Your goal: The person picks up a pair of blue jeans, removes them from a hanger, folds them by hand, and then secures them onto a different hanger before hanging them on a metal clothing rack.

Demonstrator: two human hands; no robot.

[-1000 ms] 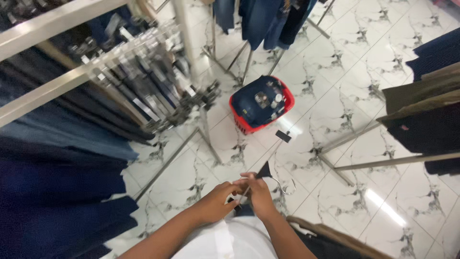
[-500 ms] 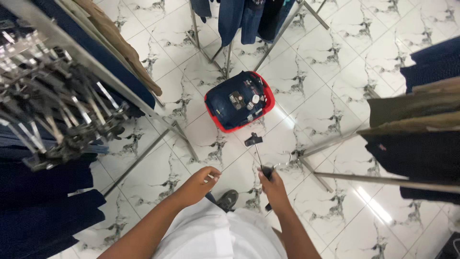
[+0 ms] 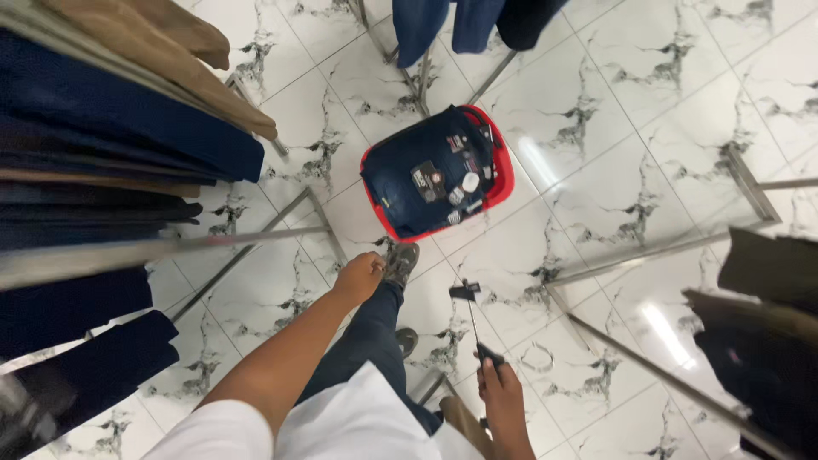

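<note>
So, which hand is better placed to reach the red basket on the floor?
Probably the left hand: it is empty and extended toward the red basket. The right hand sits lower, gripping a thin black tool.

White marbled tile floor [image 3: 648,111] bears a red basket [image 3: 503,183] of dark jeans.

One red basket [image 3: 503,183] sits on the floor, holding one folded pile of dark denim [image 3: 430,170]. Near the basket are two hands [image 3: 362,274], two shoes [image 3: 400,262] and one thin black tool [image 3: 474,319]. Left of the basket hangs one full rail [image 3: 128,252] of trousers.
</note>
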